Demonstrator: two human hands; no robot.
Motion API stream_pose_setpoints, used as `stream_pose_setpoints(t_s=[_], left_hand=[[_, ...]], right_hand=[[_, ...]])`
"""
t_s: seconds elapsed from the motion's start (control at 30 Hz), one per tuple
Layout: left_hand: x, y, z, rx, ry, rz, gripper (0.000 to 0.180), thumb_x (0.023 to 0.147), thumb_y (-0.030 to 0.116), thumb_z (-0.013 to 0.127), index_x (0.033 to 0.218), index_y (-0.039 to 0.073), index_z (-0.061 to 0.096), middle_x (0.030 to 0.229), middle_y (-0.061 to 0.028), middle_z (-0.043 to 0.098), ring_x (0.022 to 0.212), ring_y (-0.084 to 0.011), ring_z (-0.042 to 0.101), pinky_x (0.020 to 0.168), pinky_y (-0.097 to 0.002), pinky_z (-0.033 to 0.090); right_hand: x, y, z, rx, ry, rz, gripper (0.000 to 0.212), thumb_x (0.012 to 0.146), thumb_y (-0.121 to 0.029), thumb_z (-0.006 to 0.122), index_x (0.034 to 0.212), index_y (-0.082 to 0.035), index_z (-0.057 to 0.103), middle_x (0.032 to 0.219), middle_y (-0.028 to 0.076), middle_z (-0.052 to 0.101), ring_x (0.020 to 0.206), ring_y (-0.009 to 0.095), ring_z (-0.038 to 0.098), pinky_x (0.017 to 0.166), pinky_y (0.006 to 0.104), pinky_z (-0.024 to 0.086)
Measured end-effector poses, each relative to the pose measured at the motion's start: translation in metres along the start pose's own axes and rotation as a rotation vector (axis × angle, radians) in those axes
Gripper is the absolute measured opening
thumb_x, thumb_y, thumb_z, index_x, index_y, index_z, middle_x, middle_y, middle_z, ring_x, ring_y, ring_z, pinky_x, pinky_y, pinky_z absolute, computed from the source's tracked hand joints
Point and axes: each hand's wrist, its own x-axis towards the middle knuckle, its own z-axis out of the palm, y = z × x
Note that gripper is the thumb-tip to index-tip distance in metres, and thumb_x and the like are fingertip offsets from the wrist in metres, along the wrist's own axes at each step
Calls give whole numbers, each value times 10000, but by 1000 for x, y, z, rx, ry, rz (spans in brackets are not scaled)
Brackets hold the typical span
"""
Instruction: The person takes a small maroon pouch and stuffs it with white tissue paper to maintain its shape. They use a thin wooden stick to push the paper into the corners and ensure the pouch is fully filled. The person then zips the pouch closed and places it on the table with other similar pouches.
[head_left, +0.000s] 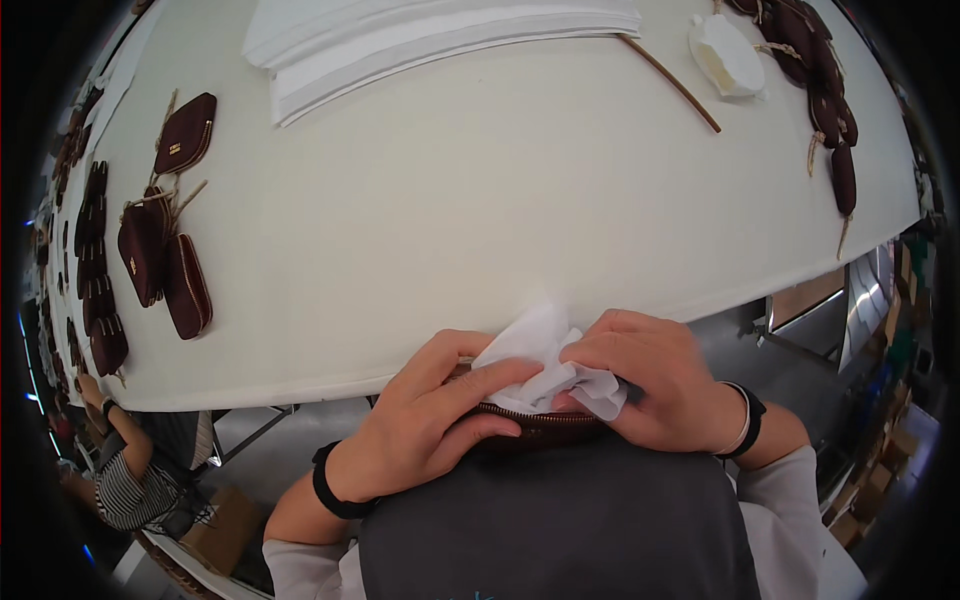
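A dark brown zip pouch (545, 432) is held against my front at the table's near edge, its zipper mouth apart. White tissue paper (530, 342) sticks up crumpled out of the opening. My left hand (425, 420) grips the pouch at its left end, thumb along the front and index finger against the paper. With bent fingers, my right hand (660, 385) pinches the paper at the right part of the mouth. Some right fingertips are hidden behind or inside the paper.
Stacked white sheets (450, 45) lie at the far side, beside a thin brown stick (672, 85). Several brown pouches (185, 285) lie at left, more (822, 90) at far right near a white wrapped bundle (725, 55). Another person (135, 480) works at far left.
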Motion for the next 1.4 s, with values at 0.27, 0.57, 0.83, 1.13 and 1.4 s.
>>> stream_pose_setpoints(t_s=[0.27,0.57,0.83,1.13,1.4], left_hand=[[9,-12,-3,-88,-96,171,459,753,-5,778,1202,36,693,1159,-126,707,1067,-331,670,882,-407,566],[12,4,8,347,92,326,429,785,136,791,1176,-5,685,1076,-130,698,936,-301,662,793,-401,554],[6,4,8,298,-101,137,468,825,92,762,1257,-34,632,1116,-143,660,969,-284,644,811,-380,537],[13,11,19,371,-56,298,628,778,189,811,1333,-19,603,1176,-155,645,1042,-331,622,866,-411,523],[16,6,23,302,-67,83,385,859,112,761,1184,-34,617,1056,-153,640,903,-327,596,786,-403,501]], right_hand=[[-1,-6,-11,6,-58,-15,342,817,-38,770,1153,-66,712,993,80,716,794,222,653,666,322,544],[-5,-3,-8,-377,12,-276,320,770,-35,757,1089,-33,726,908,54,698,738,210,630,622,294,525],[10,-18,-21,-271,-247,-85,183,856,-79,729,1029,-32,694,722,73,664,659,217,637,559,318,482],[26,3,-31,125,-398,396,129,935,-74,653,1060,-48,631,777,133,713,642,269,670,604,359,498],[3,28,-22,362,-367,425,164,947,-44,649,1105,-5,627,870,115,759,771,197,717,718,311,541]])
